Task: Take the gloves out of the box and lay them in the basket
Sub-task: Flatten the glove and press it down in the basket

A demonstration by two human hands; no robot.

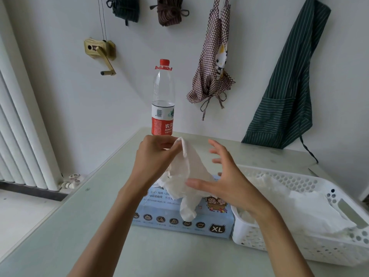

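One filmy white glove (191,172) (left hand's (155,154) pinch)

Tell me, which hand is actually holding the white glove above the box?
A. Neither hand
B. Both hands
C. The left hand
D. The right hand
C: the left hand pinches the top of the glove above the box, while the right hand hovers beside it with its fingers spread.

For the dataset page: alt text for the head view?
The left hand pinches a thin white glove above a blue box on a table, and the right hand hovers open beside it. A white basket holding more gloves sits right of the box.
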